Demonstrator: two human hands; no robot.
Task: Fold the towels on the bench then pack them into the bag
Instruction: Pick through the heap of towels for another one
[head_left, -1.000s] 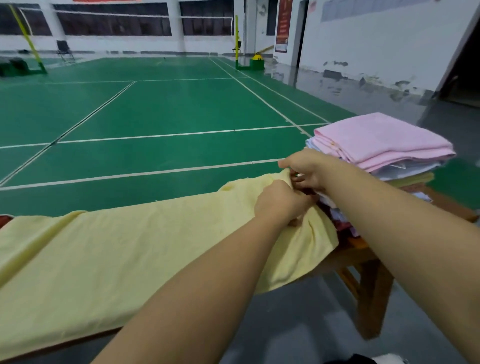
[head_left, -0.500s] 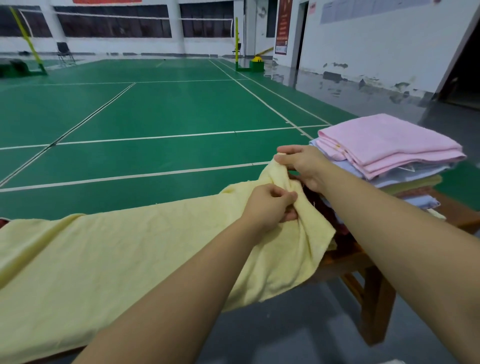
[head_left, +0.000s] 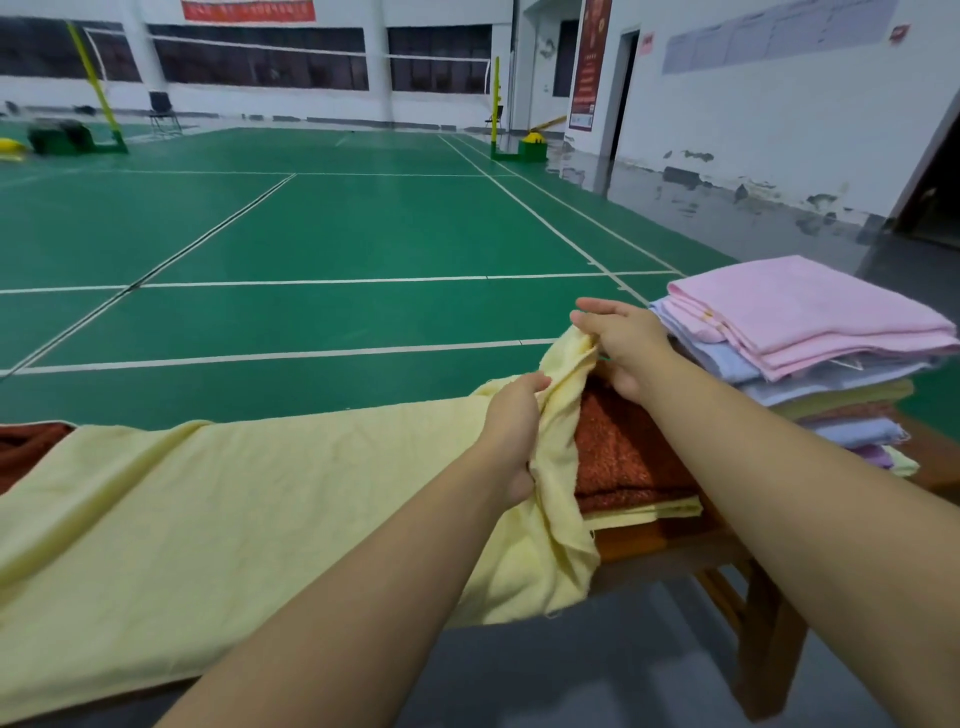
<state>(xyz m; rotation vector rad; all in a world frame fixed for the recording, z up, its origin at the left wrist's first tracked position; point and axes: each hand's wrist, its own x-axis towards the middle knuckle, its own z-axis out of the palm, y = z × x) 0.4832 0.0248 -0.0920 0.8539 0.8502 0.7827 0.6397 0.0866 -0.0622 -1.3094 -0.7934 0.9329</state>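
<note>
Head | yellow towel (head_left: 249, 525) edge pinched: left hand (head_left: 511, 431), right hand (head_left: 621, 338)

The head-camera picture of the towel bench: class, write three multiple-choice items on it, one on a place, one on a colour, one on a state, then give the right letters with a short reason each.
1. Where does the stack of folded towels sit?
A. At the right end of the bench
B. On the green court floor
C. Inside a bag

2. What colour is the towel on top of that stack?
A. Blue
B. Pink
C. Red

3. What is the state of the yellow towel?
A. Folded small on the stack
B. Rolled into a tube
C. Spread along the bench, its right end lifted by both hands

Key:
1 A, the stack rests on the bench's right end.
2 B, the pink towel lies uppermost.
3 C, the left hand and right hand each grip its raised edge.
</note>
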